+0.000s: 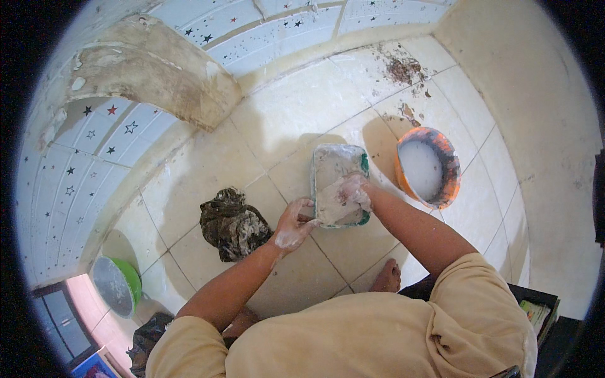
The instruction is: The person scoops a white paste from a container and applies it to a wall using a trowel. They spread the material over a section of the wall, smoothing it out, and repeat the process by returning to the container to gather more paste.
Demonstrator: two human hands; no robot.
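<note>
Left hand (292, 228) was curled part-way, thumb and fingers about a brown stub (305, 218), probably a handle, at the tray's near left edge. Right hand (355, 192), smeared white, was bunched in the paste (332, 169) over the tray's right side; couldn't tell how closed it was or whether it held a lump. Tray (365, 164) sat on the floor (287, 286) between the hands, stretching ahead of them.

Risks, my judgement: a hard push by the right hand could have slid or tipped the tray, since no firm left-hand hold on its rim showed. Slick paste on both hands could have let the stub slip. Paste could also have dropped over the near edge. A wide swing of the right arm could have knocked the orange bucket and spilled it.

Containers: tray held pale grey paste, spread up its walls, green rim partly coated. Orange bucket (407, 183), right of the right hand and apart from it, held milky liquid, walls crusted. Green bucket (132, 275), well off to the left hand's left, was whitish inside; contents unclear. Dark bag (232, 225) lay crumpled just left of the left hand, whitish smears on it; couldn't see inside.
</note>
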